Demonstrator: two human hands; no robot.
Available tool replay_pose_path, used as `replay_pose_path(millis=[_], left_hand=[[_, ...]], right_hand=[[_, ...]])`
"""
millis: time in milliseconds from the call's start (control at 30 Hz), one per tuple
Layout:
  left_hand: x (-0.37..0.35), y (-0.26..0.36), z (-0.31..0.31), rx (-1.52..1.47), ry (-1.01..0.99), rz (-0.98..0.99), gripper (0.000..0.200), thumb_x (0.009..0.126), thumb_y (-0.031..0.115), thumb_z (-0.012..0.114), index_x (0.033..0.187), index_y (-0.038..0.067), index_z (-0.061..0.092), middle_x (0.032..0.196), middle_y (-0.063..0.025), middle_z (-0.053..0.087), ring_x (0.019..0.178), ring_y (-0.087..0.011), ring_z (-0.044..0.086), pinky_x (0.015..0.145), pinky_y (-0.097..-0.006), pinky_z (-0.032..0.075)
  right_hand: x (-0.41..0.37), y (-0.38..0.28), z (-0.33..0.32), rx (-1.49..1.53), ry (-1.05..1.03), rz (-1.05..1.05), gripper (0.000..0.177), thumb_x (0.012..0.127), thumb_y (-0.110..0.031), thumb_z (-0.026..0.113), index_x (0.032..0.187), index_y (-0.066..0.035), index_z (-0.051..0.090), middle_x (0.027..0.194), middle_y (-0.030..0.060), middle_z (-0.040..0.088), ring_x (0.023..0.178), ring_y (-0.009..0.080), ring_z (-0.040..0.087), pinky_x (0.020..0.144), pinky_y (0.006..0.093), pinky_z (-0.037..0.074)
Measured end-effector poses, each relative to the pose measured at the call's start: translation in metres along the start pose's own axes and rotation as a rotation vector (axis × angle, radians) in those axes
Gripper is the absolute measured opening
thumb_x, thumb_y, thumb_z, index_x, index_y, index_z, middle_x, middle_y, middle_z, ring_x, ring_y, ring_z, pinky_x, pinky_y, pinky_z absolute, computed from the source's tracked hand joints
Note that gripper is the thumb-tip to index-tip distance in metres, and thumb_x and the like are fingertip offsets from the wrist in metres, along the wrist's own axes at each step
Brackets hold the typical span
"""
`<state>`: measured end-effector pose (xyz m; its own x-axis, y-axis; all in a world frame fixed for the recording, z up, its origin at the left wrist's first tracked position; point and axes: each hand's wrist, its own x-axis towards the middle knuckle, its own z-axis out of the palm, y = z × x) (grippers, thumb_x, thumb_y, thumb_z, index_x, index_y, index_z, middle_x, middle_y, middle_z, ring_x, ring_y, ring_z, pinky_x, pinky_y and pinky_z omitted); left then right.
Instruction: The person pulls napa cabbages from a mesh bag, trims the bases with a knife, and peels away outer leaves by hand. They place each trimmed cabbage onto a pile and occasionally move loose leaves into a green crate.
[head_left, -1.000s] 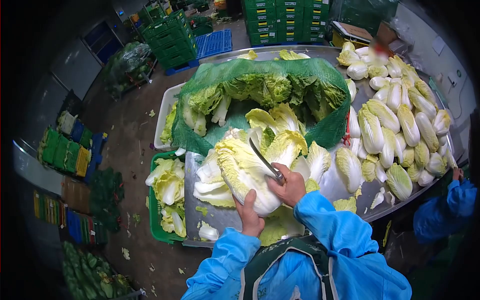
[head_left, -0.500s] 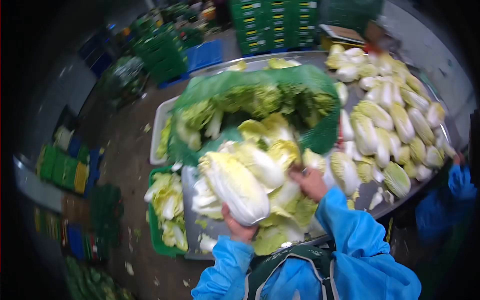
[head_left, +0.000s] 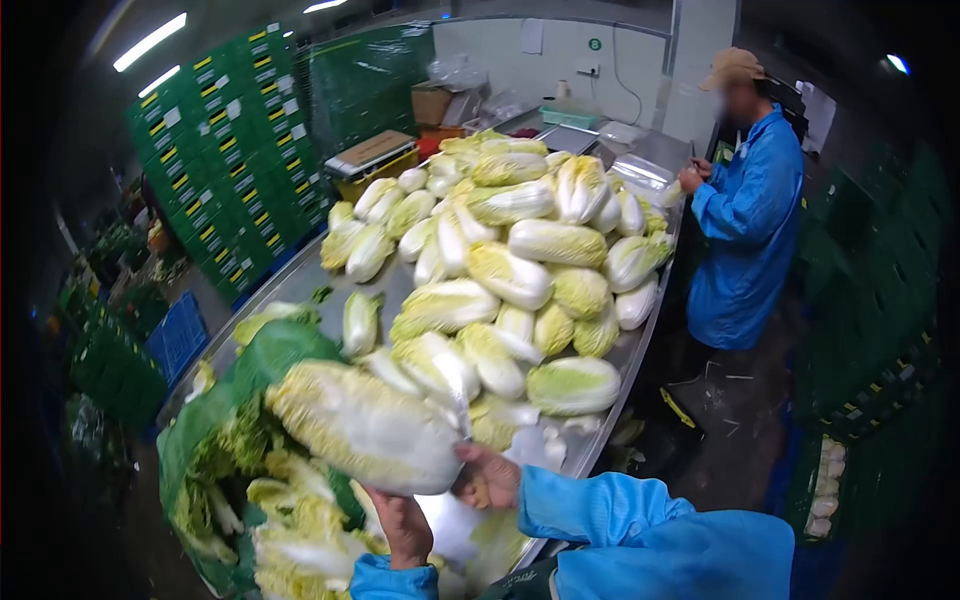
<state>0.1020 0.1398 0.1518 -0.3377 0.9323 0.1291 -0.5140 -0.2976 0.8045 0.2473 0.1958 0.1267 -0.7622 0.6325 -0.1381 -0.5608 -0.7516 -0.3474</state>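
A large napa cabbage is held up over the near end of the table, its white base toward the right. My left hand grips it from below, fingers partly hidden behind it. Close against the base end is my right hand, its fingers curled; whatever they hold, if anything, cannot be made out. Below the cabbage lie loose pale leaves and a green mesh bag with leafy trimmings in it.
A big pile of napa cabbages covers the metal table. A co-worker in a blue coat stands at its right side, hands raised. Stacked green crates rise at the far left; a yellow box sits behind the pile.
My view has swung right and up, bringing the pile and co-worker forward. The cabbage, still in my left hand, now lies more level, and my right hand has come to its base.
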Motion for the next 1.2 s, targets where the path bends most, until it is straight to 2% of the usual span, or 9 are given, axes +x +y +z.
replay_pose_path(millis=[67,133,333,567,667,733,800,867,1200], left_hand=[[0.029,-0.009,0.051,0.128,-0.252,-0.024,0.093,0.072,0.025,0.069,0.144,0.007,0.011,0.139,-0.0156,0.036,0.129,-0.0261,0.033,0.107,-0.0364,0.022],[0.044,-0.029,0.061,0.258,-0.239,-0.275,0.094,0.070,0.036,0.075,0.142,0.006,0.022,0.130,-0.0181,0.046,0.124,-0.0268,0.042,0.107,-0.0390,0.025],[0.038,-0.062,0.061,0.661,-0.069,-0.483,0.045,0.086,0.017,0.060,0.125,0.001,0.047,0.113,-0.0148,0.059,0.107,-0.0230,0.054,0.093,-0.0325,0.040],[0.020,-0.083,0.022,0.769,0.168,-0.492,0.043,0.087,0.012,0.059,0.125,-0.001,0.046,0.111,-0.0150,0.060,0.103,-0.0218,0.055,0.091,-0.0318,0.042],[0.007,-0.091,-0.021,1.143,0.100,-0.357,0.052,0.081,0.013,0.066,0.126,-0.003,0.045,0.115,-0.0162,0.056,0.107,-0.0245,0.053,0.091,-0.0348,0.043],[-0.012,-0.102,-0.041,1.517,0.037,-0.149,0.071,0.066,0.031,0.074,0.126,0.005,0.046,0.116,-0.0151,0.056,0.110,-0.0298,0.052,0.098,-0.0442,0.033],[-0.019,-0.097,-0.029,1.843,0.018,-0.167,0.080,0.059,0.050,0.074,0.124,0.012,0.047,0.131,-0.0145,0.042,0.124,-0.0348,0.037,0.100,-0.0626,0.017],[-0.036,-0.096,-0.031,2.017,0.065,-0.291,0.081,0.056,0.057,0.073,0.124,0.019,0.050,0.140,-0.0118,0.032,0.130,-0.0387,0.026,0.097,-0.0698,0.010],[-0.125,-0.058,-0.159,2.155,0.093,-0.180,0.071,0.069,0.057,0.065,0.130,0.024,0.048,0.142,-0.0042,0.036,0.130,-0.0308,0.029,0.097,-0.0673,0.013]], right_hand=[[-0.011,-0.071,-0.033,0.094,0.099,-0.188,0.034,0.082,-0.035,0.064,0.102,-0.008,0.058,0.095,0.0048,0.064,0.077,0.0180,0.061,0.058,0.0300,0.051],[-0.026,-0.159,-0.100,0.190,-0.400,-0.398,0.043,0.081,-0.032,0.064,0.117,-0.010,0.053,0.110,0.0037,0.061,0.093,0.0158,0.058,0.067,0.0275,0.051],[-0.125,-0.428,-0.104,-0.641,0.750,-1.058,0.031,0.079,-0.034,0.069,0.086,-0.006,0.057,0.064,0.0030,0.057,0.040,0.0122,0.049,0.032,0.0262,0.039],[-0.105,-0.602,-0.190,-0.495,1.236,-1.115,0.047,0.062,-0.039,0.082,0.084,-0.006,0.058,0.054,0.0015,0.045,0.038,0.0141,0.044,0.033,0.0308,0.038],[-0.075,-0.641,-0.233,-0.793,1.507,-1.091,0.061,0.060,-0.048,0.080,0.086,0.003,0.060,0.068,0.0106,0.058,0.055,0.0219,0.056,0.052,0.0359,0.048],[-0.049,-0.706,-0.321,-1.397,2.230,-0.789,0.086,0.060,-0.064,0.072,0.099,0.012,0.060,0.093,0.0186,0.064,0.093,0.0301,0.060,0.085,0.0377,0.047],[-0.044,-0.722,-0.340,-1.687,1.791,-0.935,0.097,0.063,-0.076,0.057,0.117,0.004,0.055,0.107,0.0179,0.063,0.103,0.0316,0.058,0.091,0.0424,0.043],[-0.052,-0.798,-0.412,-2.437,1.714,-0.122,0.051,0.091,-0.048,0.039,0.123,-0.011,0.054,0.113,0.0165,0.061,0.105,0.0358,0.057,0.090,0.0411,0.046],[-0.035,-0.719,-0.197,-2.186,1.077,-0.986,0.037,0.094,-0.016,0.038,0.127,-0.007,0.051,0.125,0.0148,0.053,0.116,0.0271,0.049,0.101,0.0367,0.036]])
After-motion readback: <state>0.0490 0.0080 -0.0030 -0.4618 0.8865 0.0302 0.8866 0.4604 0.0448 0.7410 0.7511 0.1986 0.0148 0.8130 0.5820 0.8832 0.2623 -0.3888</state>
